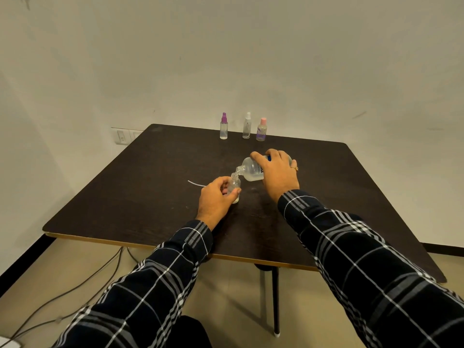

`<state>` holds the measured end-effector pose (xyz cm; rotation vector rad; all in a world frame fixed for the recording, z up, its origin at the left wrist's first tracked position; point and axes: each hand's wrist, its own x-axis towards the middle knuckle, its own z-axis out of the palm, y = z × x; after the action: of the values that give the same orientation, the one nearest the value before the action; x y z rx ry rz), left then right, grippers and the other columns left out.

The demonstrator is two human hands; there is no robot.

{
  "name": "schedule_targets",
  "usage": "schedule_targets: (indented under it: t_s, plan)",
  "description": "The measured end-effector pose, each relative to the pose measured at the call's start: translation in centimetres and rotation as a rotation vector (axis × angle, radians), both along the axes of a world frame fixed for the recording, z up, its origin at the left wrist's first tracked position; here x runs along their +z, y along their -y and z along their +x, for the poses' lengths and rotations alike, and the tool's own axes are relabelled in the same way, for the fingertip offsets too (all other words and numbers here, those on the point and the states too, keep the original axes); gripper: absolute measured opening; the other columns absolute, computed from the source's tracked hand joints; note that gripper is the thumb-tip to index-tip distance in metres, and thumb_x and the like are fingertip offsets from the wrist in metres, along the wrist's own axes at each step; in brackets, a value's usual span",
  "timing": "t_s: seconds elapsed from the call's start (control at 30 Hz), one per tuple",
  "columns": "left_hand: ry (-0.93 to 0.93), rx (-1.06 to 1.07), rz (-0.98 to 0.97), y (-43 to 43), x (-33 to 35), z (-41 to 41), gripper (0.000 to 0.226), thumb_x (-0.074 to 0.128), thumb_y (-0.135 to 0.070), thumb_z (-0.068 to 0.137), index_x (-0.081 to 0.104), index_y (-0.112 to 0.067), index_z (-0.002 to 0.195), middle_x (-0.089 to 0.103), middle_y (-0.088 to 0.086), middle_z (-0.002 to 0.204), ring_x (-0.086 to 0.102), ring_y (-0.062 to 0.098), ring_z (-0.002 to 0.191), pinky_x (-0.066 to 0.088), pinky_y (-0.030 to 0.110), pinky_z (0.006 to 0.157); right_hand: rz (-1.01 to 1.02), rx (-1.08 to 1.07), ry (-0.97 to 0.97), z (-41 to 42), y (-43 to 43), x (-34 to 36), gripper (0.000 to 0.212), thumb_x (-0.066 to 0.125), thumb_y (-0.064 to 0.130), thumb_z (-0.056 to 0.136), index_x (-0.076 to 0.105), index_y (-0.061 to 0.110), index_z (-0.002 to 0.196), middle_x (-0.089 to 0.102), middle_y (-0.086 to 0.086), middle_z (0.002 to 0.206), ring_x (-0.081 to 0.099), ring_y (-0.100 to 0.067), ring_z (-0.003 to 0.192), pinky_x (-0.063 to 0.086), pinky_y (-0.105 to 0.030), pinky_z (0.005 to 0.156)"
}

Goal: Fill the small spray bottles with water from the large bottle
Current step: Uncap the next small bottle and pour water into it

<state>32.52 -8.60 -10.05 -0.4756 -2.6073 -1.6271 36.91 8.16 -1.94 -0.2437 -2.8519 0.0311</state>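
Observation:
My left hand (218,198) grips a small clear spray bottle (235,184) standing uncapped on the dark table (140,187). My right hand (277,172) holds the large clear water bottle (249,169) tipped on its side, with its mouth touching the small bottle's open neck. A thin white spray tube (197,183) lies on the table just left of my left hand; its pump head is hidden behind the hand.
Three small spray bottles stand in a row at the table's far edge: one with a purple cap (223,126), one with a white cap (247,126), one with a pink cap (261,129). Cables run across the floor at lower left.

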Motion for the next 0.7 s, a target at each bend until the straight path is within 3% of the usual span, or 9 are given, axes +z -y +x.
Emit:
schedule_targets:
  t_s: [0.37, 0.7]
  plan:
    - [0.004, -0.001, 0.016, -0.04, 0.23, 0.24, 0.043, 0.075, -0.029, 0.089, 0.062, -0.022, 0.13, 0.069, -0.009, 0.114, 0.064, -0.002, 0.096, 0.049, 0.012, 0.079, 0.013, -0.002, -0.005, 0.03, 0.12, 0.12, 0.071, 0.067, 0.015, 0.09, 0.032, 0.039, 0.147, 0.034, -0.01, 0.148, 0.024, -0.034, 0.141, 0.024, -0.068, 0.111]
    - [0.01, -0.013, 0.028, -0.05, 0.26, 0.26, 0.043, 0.075, -0.027, 0.09, 0.061, -0.022, 0.13, 0.069, -0.007, 0.119, 0.064, 0.002, 0.102, 0.052, 0.02, 0.09, 0.028, 0.001, -0.001, -0.04, 0.12, 0.17, 0.071, 0.068, 0.016, 0.09, 0.032, 0.039, 0.147, 0.034, -0.01, 0.148, 0.025, -0.034, 0.141, 0.025, -0.067, 0.111]
